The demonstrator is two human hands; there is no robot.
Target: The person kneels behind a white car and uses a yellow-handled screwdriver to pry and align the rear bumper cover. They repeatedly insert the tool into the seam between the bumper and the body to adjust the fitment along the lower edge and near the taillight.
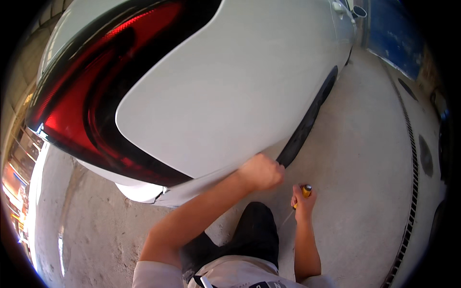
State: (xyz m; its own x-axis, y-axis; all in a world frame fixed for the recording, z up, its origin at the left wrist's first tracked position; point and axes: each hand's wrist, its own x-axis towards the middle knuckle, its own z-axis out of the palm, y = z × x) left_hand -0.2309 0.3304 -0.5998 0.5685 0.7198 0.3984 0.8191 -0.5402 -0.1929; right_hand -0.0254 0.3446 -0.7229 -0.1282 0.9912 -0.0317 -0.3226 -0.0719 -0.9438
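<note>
My left hand is closed in a fist against the lower edge of the white car's rear panel, right by the back of the black tyre. Its fingertips are turned away, so whatever they may grip is hidden. Lower and to the right, my right hand is wrapped round a screwdriver with a yellow and black handle. The thin shaft slants down to the left, toward my knee, apart from the car. Above my left forearm, a red and black tail light curves round the car's corner.
Beneath me lies a concrete floor. A slotted drain runs along the right side, with dark patches beyond it. A blue panel stands at the far right, past the car's side mirror. The rear bumper juts out at left.
</note>
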